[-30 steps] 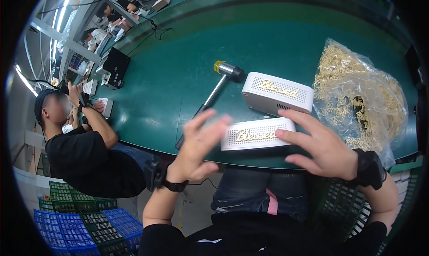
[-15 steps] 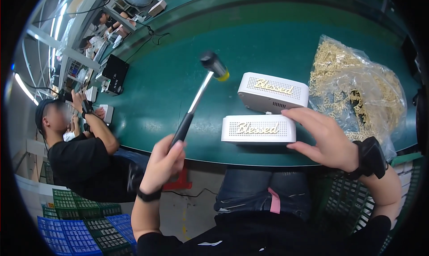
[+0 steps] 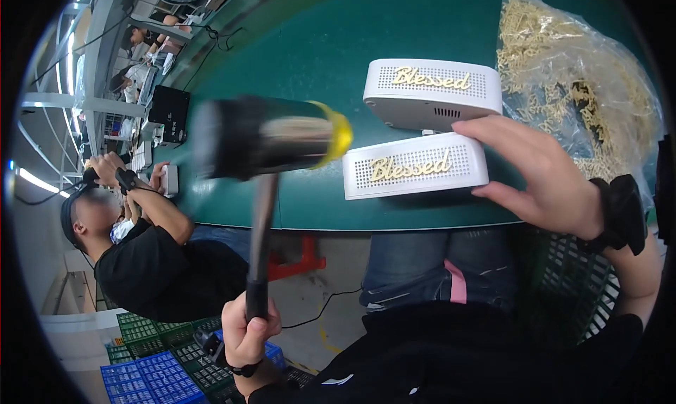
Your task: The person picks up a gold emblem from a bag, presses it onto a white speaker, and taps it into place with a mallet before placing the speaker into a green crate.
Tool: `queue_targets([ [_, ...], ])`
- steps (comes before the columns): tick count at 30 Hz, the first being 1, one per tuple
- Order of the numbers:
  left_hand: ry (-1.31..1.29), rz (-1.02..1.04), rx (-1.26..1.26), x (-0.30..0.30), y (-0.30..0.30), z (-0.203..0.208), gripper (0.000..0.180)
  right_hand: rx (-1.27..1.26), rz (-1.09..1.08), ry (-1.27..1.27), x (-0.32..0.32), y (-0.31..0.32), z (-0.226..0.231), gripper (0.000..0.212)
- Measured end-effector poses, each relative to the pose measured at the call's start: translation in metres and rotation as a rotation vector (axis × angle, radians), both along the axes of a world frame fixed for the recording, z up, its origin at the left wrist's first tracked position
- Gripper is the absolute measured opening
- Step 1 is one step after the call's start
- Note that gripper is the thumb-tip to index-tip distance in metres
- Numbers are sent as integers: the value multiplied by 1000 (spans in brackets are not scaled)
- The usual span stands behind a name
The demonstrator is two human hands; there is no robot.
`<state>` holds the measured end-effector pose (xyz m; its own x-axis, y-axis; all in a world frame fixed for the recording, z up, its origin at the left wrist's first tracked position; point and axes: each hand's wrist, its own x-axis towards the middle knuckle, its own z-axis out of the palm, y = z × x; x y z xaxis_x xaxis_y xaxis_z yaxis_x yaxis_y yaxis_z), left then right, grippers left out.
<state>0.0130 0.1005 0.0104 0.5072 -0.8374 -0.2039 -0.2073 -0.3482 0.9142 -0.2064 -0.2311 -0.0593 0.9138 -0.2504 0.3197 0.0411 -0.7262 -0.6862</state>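
Note:
My left hand (image 3: 246,330) is closed round the black handle of a mallet (image 3: 239,138), which I hold upright. Its head is black at one end and yellow at the other, slightly blurred, and hangs left of the white boxes. My right hand (image 3: 539,175) grips the right end of the nearer white box (image 3: 359,182), thumb below and fingers on top. That box has a dotted front with cream script lettering (image 3: 410,166) on it. Just behind it lies a similar white box (image 3: 377,87), also with cream lettering, its grey vented side showing.
A clear plastic bag (image 3: 563,59) full of cream letter pieces lies at the right of the green table (image 3: 303,66). To the left, a co-worker (image 3: 155,263) in black sits at the same table near a black box (image 3: 167,115). Blue and green crates (image 3: 151,376) stand on the floor.
My left hand has drawn the mallet back toward me and up, its head now closer to the camera. The nearer box has tilted slightly, still in my right hand. The whole view has shifted.

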Motion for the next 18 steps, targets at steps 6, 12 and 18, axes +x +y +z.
queue_targets([
  [6,-89,-104,92,1,10,-3,44,-34,6,3,-1,0,0,62],
  [12,65,-100,-183,-2,15,-8,48,-69,-4,-19,-4,2,-2,61],
  [18,-80,-88,169,1,3,-7,50,-46,-15,22,-3,1,-5,63],
])
